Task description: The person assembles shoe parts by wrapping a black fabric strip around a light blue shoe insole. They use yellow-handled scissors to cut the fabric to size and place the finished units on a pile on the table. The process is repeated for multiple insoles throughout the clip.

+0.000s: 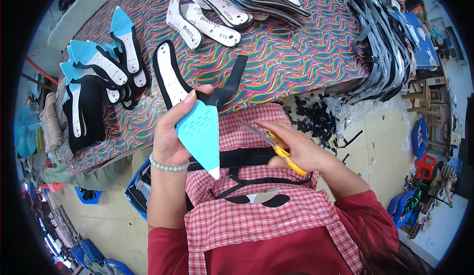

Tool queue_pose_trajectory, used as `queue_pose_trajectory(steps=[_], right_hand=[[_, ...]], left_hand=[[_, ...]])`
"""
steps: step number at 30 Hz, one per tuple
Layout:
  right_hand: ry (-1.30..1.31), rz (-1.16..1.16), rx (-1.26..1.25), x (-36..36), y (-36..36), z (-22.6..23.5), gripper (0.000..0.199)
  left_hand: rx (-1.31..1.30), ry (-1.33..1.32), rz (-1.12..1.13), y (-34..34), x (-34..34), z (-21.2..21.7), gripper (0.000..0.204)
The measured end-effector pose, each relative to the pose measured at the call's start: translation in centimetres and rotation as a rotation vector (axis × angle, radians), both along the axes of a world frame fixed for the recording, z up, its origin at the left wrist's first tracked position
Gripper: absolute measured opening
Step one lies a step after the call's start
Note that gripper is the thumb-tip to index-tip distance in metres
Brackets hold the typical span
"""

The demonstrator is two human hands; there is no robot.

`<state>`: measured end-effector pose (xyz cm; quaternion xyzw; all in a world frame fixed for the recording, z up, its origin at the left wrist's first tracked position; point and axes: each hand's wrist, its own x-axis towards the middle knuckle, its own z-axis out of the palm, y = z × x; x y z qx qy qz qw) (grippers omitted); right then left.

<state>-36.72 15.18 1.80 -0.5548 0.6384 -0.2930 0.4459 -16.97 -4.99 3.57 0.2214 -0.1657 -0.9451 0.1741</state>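
My left hand (pixel 169 137) pinches a curved flat fabric piece (pixel 201 132) between thumb and fingers. It has a light blue, perforated pointed end with a white tip and a white, black-edged arm reaching over the table edge. A loose end of black tape (pixel 237 75) sticks up from beside the fingers; exactly where it joins the piece is hidden. My right hand (pixel 306 150) is closed on scissors (pixel 287 160) with yellow handles. Their blades point up and left toward the piece, apart from it, over my red checked apron (pixel 256 215).
A patterned cloth covers the table (pixel 276 62). Blue and white pieces (pixel 98 65) lie in piles at left, with a larger stack (pixel 261 0) at the back. Black and grey strips (pixel 390 47) hang at the right corner. Black scraps (pixel 316 122) litter the floor.
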Motion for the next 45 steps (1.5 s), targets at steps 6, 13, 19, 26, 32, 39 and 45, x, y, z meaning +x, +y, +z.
queue_pose_trajectory(steps=[6, 13, 19, 26, 32, 39, 45], right_hand=[[0.083, -0.09, -0.18, 1.4, -2.6, 0.0, 0.092], [0.434, -0.135, -0.349, -1.5, -2.8, -0.2, 0.077], [0.893, -0.357, -0.411, -9.9, -5.1, 1.2, 0.05], [0.085, -0.128, -0.307, -0.7, -7.4, 1.9, 0.02], [0.152, -0.037, -0.474, -0.2, -6.5, -0.2, 0.024], [-1.185, 0.131, 0.616, 4.0, -4.6, -1.9, 0.034], [0.002, -0.044, -0.605, 4.1, -7.7, -1.7, 0.027]], left_hand=[[-0.009, 0.018, -0.061, 0.6, 0.2, 0.3, 0.036], [-0.213, -0.161, 0.004, 0.7, -0.7, 1.0, 0.037], [-0.632, -0.34, 0.049, 0.7, -1.2, 0.6, 0.035], [-1.073, -0.168, 0.088, 3.0, -5.0, -0.8, 0.038], [-0.724, 0.333, 0.422, 0.6, -2.3, 3.4, 0.068], [-0.601, 0.419, 0.095, 2.1, -1.8, 4.5, 0.065], [-1.37, 0.24, -0.097, 1.7, 0.8, 10.9, 0.048]])
